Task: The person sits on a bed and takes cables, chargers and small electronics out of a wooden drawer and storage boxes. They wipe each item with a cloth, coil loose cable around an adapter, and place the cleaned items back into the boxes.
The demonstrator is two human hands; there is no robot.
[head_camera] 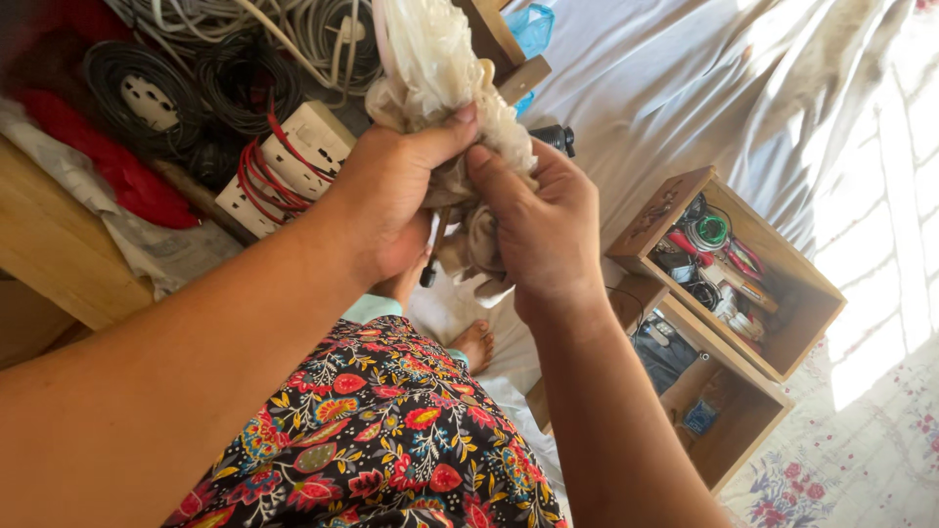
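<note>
I see a white sheet spread across the far and right side of the scene, with a flowered cloth at the near right corner. A wooden board runs along the left edge. At far left lies a heap of coiled black and grey cables, and beside it a white power strip wound with red wire. On the right, on the sheet, stands an open wooden box holding small tools and spools, and just near of it a second wooden box with dark items inside. A flowered dress fills the near middle, with a bare foot beyond it.

In the middle, my left hand and right hand are both closed around a crumpled cream plastic bag, raised above the lap. The left thumb presses its top fold; the right fingers pinch the bunched lower part. A thin dark cord hangs below the hands.
</note>
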